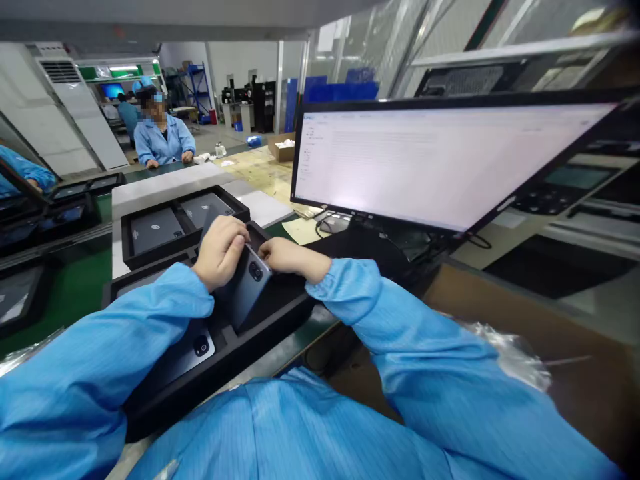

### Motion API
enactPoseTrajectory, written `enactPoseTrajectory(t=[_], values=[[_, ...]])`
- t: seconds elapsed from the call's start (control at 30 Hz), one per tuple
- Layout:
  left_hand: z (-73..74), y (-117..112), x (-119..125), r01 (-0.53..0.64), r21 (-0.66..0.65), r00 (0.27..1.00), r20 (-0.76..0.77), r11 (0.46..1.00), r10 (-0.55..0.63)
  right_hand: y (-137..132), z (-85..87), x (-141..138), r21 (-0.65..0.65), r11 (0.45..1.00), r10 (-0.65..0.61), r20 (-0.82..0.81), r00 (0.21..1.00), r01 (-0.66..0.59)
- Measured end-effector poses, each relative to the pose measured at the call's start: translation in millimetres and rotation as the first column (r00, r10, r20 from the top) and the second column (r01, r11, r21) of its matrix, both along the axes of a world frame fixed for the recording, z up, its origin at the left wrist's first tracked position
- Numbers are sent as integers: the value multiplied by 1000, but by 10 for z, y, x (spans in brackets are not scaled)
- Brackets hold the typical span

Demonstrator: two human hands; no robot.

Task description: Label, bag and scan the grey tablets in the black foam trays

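A dark grey-blue tablet [246, 287] with a camera bump near one corner stands tilted on edge in a black compartment tray [280, 319]. My left hand [221, 252] is closed over its upper edge, thumb on the near side. At the camera corner my right hand [286, 257] has its fingers curled against the tablet's edge; its fingertips are partly hidden. Another tablet [193, 350] lies flat in the near compartment of the same tray, under my left sleeve. Behind it sits a second black tray [131, 248] holding two tablets, back side up.
A large monitor [425, 167] stands to the right behind the tray. More black trays [45, 227] with tablets lie along the green surface [70, 300] at left. Across the table sits a person [165, 137] in a blue coat. A cardboard box [540, 333] is at my right.
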State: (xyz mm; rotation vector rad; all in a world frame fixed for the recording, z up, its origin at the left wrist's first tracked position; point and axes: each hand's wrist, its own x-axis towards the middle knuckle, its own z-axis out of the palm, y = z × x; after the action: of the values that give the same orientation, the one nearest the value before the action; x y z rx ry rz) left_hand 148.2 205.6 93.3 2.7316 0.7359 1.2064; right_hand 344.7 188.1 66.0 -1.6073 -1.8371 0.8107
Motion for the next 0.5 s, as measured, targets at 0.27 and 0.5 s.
enactPoseTrajectory(t=[0.27,0.5], values=[[-278,-151,33,-17,-166,910,-411,986,-53,-37,65,171,133,988,-97,173,980,74],[-187,-554,-346,-214,-414,701,-696,884,-156,-352,76,494,72,992,-124,561,819,101]])
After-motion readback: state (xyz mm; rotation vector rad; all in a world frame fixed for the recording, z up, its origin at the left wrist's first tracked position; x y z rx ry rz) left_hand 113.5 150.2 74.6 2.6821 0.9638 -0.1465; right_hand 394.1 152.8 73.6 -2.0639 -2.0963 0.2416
